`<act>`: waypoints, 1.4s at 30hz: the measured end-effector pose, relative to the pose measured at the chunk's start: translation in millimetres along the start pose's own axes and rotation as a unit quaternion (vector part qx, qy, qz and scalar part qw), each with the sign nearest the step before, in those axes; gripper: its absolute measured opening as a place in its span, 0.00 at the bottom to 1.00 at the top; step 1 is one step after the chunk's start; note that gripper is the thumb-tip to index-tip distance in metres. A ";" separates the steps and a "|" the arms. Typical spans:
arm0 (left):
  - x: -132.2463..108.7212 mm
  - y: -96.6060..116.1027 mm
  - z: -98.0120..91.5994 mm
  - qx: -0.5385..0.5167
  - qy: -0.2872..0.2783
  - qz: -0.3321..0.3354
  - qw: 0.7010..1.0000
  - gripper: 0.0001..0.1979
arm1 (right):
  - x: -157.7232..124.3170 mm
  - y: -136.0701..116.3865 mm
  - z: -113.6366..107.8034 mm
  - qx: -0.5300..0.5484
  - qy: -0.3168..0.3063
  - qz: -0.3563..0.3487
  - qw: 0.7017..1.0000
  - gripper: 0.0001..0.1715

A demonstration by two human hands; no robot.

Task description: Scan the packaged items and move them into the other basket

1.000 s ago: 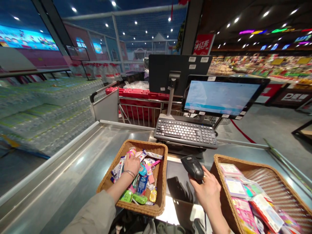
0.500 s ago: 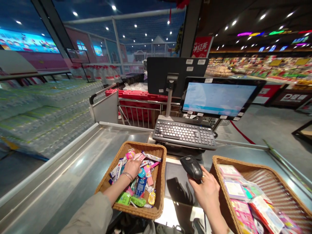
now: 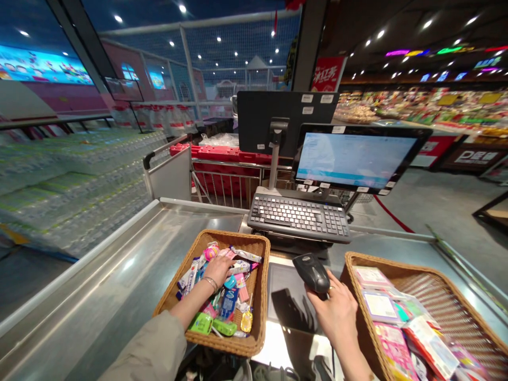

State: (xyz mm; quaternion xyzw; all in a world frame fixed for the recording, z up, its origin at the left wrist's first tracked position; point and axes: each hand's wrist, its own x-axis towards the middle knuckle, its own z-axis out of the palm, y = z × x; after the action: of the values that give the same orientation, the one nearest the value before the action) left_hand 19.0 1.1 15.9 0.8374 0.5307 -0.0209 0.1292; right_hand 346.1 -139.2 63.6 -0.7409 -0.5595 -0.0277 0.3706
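My right hand [image 3: 335,309] is wrapped round a black barcode scanner [image 3: 311,272], held above the counter between two wicker baskets. My left hand [image 3: 217,270] reaches into the left wicker basket [image 3: 262,296]. Its fingers are stretched over small packets and appear to touch them; no item shows lifted in them. Around that hand lie a pink round item [image 3: 210,251], a blue packet [image 3: 229,304], green packs [image 3: 200,323] and a yellow wrapped piece [image 3: 246,320]. The right wicker basket [image 3: 359,312] holds flat packages, among them a red and white box [image 3: 431,344].
A keyboard [image 3: 299,216] and a lit monitor [image 3: 355,159] stand behind the baskets, with a second screen's dark back [image 3: 257,124] beside them. The metal counter [image 3: 135,264] has a raised edge at left. Beyond are a shopping trolley [image 3: 222,182] and stacked bottles [image 3: 79,185].
My left hand has shifted slightly to the right within the basket, its fingers stretching further over the packets. The right hand keeps the scanner in nearly the same place.
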 end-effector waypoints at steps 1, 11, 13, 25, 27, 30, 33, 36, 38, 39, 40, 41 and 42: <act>-1.8 -0.8 -1.4 0.007 -0.001 -0.010 1.000 0.18 | -0.4 0.4 0.5 0.002 0.000 0.005 1.000 0.25; 10.4 33.1 -14.1 0.049 -0.020 -0.047 0.998 0.17 | -0.3 -5.6 6.8 0.021 -0.028 0.023 0.999 0.21; 18.6 45.5 -11.5 0.054 -0.034 -0.042 0.997 0.16 | 0.4 -6.7 6.3 0.023 -0.030 0.023 0.999 0.20; 34.0 47.4 -30.1 0.036 -0.013 -0.083 0.996 0.10 | -0.8 -3.8 6.0 0.026 -0.025 0.034 0.999 0.22; 34.1 39.7 -31.5 0.028 0.003 -0.101 0.994 0.11 | -0.6 -6.0 6.0 0.033 -0.029 0.023 0.999 0.22; 34.2 29.7 -29.8 0.021 0.015 -0.119 0.993 0.14 | -1.1 -7.9 5.5 0.037 -0.032 0.014 0.999 0.21; 28.9 22.2 -27.4 0.022 0.017 -0.116 0.993 0.15 | -1.7 -6.8 4.7 0.036 -0.031 0.012 0.999 0.21; 13.7 16.5 -24.8 0.031 0.011 -0.095 0.995 0.18 | -1.9 -3.4 4.0 0.033 -0.027 0.015 0.999 0.21; 0.5 13.7 -22.2 0.037 0.000 -0.085 0.996 0.26 | -2.1 -1.0 3.9 0.031 -0.025 0.018 0.999 0.21; -5.7 12.6 -20.7 0.040 -0.006 -0.081 0.996 0.31 | -2.2 -0.1 4.1 0.030 -0.025 0.020 0.999 0.21; -11.1 12.0 -19.3 0.043 -0.009 -0.075 0.996 0.34 | -2.3 0.6 4.5 0.029 -0.026 0.019 0.999 0.21; -15.4 11.7 -17.9 0.046 -0.012 -0.070 0.996 0.35 | -2.4 0.8 5.1 0.029 -0.027 0.018 0.999 0.21; -18.4 11.9 -16.8 0.050 -0.013 -0.065 0.997 0.35 | -2.5 0.8 5.8 0.030 -0.028 0.015 0.999 0.21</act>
State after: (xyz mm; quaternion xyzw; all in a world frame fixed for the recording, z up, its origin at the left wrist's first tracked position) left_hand 19.9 -15.9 37.6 0.8063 0.5803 -0.0668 0.0928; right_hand 343.7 -137.9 57.9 -0.7385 -0.5589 0.0156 0.3769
